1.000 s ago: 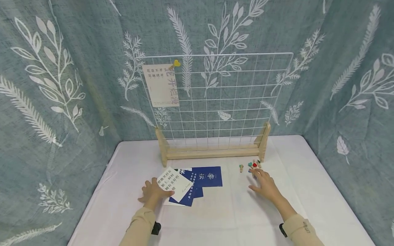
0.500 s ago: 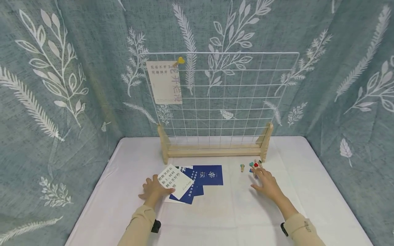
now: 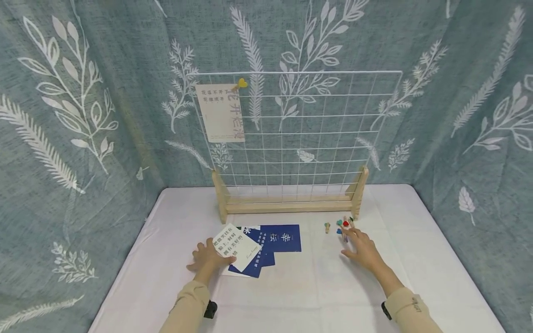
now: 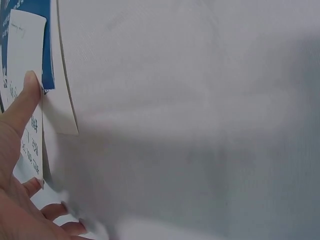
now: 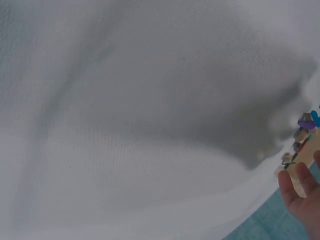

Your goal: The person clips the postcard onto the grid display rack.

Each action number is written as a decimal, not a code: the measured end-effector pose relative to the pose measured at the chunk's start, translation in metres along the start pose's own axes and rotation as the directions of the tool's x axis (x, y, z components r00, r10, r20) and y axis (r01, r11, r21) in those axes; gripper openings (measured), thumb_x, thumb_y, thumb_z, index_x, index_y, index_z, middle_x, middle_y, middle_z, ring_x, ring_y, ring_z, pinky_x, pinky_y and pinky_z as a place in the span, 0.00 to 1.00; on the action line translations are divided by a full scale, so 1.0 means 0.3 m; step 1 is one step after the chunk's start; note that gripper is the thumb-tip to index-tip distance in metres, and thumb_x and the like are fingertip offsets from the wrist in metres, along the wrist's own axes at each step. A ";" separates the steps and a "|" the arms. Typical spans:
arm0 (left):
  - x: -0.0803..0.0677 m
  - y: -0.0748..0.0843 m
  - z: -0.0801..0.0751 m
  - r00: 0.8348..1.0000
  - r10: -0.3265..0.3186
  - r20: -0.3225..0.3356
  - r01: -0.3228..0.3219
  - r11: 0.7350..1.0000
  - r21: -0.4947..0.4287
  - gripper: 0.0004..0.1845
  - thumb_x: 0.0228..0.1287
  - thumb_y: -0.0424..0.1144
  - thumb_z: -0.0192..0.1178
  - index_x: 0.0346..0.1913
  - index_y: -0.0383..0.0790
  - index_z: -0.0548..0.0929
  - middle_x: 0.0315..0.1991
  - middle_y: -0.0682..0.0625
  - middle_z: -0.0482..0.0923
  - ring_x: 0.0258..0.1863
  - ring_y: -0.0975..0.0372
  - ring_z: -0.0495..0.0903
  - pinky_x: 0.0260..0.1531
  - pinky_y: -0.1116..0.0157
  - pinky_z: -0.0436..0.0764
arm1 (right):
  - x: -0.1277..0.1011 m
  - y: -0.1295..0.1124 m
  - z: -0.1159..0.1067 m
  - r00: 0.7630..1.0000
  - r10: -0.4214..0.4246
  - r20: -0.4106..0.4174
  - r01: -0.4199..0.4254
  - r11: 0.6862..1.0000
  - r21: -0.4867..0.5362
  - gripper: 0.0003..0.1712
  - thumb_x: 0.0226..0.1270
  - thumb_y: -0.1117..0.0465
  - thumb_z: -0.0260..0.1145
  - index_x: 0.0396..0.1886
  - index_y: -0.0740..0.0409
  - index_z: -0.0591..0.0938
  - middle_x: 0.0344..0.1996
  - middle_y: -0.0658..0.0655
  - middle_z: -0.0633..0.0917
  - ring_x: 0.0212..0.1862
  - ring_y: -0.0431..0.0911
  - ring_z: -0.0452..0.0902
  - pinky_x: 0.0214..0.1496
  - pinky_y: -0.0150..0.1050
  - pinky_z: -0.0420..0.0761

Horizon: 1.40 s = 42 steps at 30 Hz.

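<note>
My left hand [image 3: 209, 255] pinches the near corner of a white card with black writing [image 3: 235, 245], its thumb [image 4: 23, 101] on top; the card [image 4: 26, 65] overlaps several blue cards [image 3: 283, 238] on the white tablecloth. My right hand [image 3: 357, 244] lies flat with straight fingers, and its fingertips [image 5: 299, 181] reach a small heap of wooden clips with coloured heads [image 3: 345, 223]. In the right wrist view the clips [image 5: 301, 137] sit at the far right edge. One clip [image 3: 327, 226] lies apart, left of the heap.
A white wire grid [image 3: 300, 134] stands in a wooden base [image 3: 287, 206] at the back of the table. A pale card [image 3: 220, 113] hangs at its top left under a yellow heart clip [image 3: 240, 84]. Leaf-patterned curtains close in three sides.
The view has shifted slightly. Both hands stay almost where they were, the left on the white card and the right by the clips.
</note>
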<state>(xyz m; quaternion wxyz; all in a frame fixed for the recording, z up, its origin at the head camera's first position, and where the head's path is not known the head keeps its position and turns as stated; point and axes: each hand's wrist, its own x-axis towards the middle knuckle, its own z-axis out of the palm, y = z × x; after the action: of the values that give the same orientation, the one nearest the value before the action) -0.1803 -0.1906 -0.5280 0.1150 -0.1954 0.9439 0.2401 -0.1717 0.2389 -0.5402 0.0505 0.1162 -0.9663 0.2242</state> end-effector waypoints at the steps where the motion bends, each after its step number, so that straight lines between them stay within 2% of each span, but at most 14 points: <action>1: 0.000 -0.002 0.002 1.000 0.001 -0.003 -0.001 1.000 -0.004 0.57 0.38 0.54 0.75 0.67 0.30 0.56 0.58 0.26 0.58 0.60 0.32 0.59 0.55 0.26 0.54 | 0.000 0.002 0.003 1.000 0.000 0.002 0.000 1.000 -0.001 0.36 0.54 0.60 0.71 0.62 0.64 0.71 0.57 0.74 0.72 0.54 0.73 0.69 0.49 0.70 0.71; 8: 0.001 0.001 0.012 1.000 0.006 -0.006 -0.006 1.000 -0.019 0.56 0.38 0.53 0.76 0.67 0.30 0.56 0.57 0.26 0.59 0.60 0.32 0.58 0.56 0.27 0.54 | 0.006 0.013 0.010 0.999 0.012 0.031 -0.011 0.999 -0.033 0.36 0.53 0.59 0.72 0.62 0.64 0.71 0.56 0.73 0.72 0.54 0.71 0.70 0.50 0.68 0.72; 13: -0.002 0.003 -0.002 1.000 -0.013 0.006 0.013 0.996 -0.084 0.56 0.39 0.49 0.76 0.67 0.29 0.55 0.59 0.25 0.57 0.62 0.32 0.54 0.56 0.26 0.50 | 0.034 0.014 0.003 0.998 -0.023 0.056 0.027 0.997 -0.069 0.35 0.52 0.60 0.72 0.60 0.66 0.72 0.55 0.72 0.74 0.53 0.70 0.71 0.49 0.66 0.73; 19: -0.007 -0.001 0.001 1.000 -0.018 0.016 0.020 0.990 -0.143 0.56 0.39 0.44 0.75 0.68 0.29 0.52 0.61 0.26 0.54 0.64 0.32 0.50 0.58 0.26 0.48 | 0.065 0.018 -0.003 0.997 -0.016 0.078 0.024 0.995 -0.098 0.33 0.52 0.61 0.72 0.58 0.65 0.74 0.54 0.71 0.75 0.52 0.68 0.72 0.48 0.65 0.74; 26: -0.008 0.007 0.011 1.000 -0.007 -0.029 0.002 0.987 -0.163 0.58 0.37 0.40 0.76 0.68 0.30 0.48 0.65 0.26 0.49 0.64 0.33 0.51 0.57 0.27 0.52 | 0.078 0.025 0.007 0.998 -0.006 0.058 0.011 0.996 -0.094 0.30 0.53 0.61 0.72 0.56 0.65 0.75 0.51 0.72 0.76 0.50 0.68 0.74 0.46 0.65 0.75; 31: -0.007 0.022 0.013 0.997 0.037 -0.071 -0.049 0.982 -0.184 0.58 0.36 0.35 0.76 0.69 0.32 0.47 0.64 0.26 0.51 0.63 0.34 0.56 0.57 0.29 0.54 | 0.097 0.017 0.028 0.999 -0.028 -0.019 0.027 0.998 -0.064 0.23 0.53 0.65 0.71 0.49 0.67 0.77 0.48 0.72 0.78 0.48 0.68 0.75 0.45 0.63 0.76; 34: -0.005 0.025 0.026 0.988 0.091 -0.124 -0.113 0.976 -0.184 0.58 0.36 0.33 0.76 0.69 0.32 0.48 0.63 0.24 0.54 0.62 0.33 0.59 0.58 0.32 0.57 | 0.111 0.008 0.043 0.998 -0.041 -0.056 0.039 0.999 -0.031 0.19 0.53 0.69 0.69 0.46 0.69 0.78 0.45 0.71 0.79 0.46 0.67 0.76 0.47 0.62 0.77; 38: -0.013 0.039 0.038 0.966 0.173 -0.194 -0.212 0.956 -0.203 0.57 0.36 0.28 0.75 0.69 0.32 0.48 0.60 0.23 0.58 0.59 0.34 0.61 0.57 0.39 0.64 | 0.128 -0.007 0.051 0.999 -0.011 -0.037 0.012 1.000 0.027 0.17 0.55 0.71 0.67 0.46 0.72 0.78 0.44 0.70 0.80 0.49 0.66 0.76 0.54 0.59 0.76; 42: -0.028 0.053 0.041 0.948 0.225 -0.227 -0.276 0.934 -0.228 0.57 0.37 0.25 0.73 0.70 0.34 0.48 0.54 0.26 0.66 0.54 0.38 0.65 0.50 0.44 0.72 | 0.142 -0.019 0.052 1.000 0.030 -0.004 -0.030 0.998 0.049 0.17 0.57 0.71 0.65 0.47 0.72 0.78 0.47 0.72 0.79 0.53 0.67 0.74 0.58 0.59 0.74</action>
<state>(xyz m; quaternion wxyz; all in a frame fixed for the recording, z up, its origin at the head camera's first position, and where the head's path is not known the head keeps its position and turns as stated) -0.1780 -0.1689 -0.5295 -0.0369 -0.1090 0.9288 0.3523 -0.2124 0.2184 -0.5453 0.0463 0.1024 -0.9620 0.2489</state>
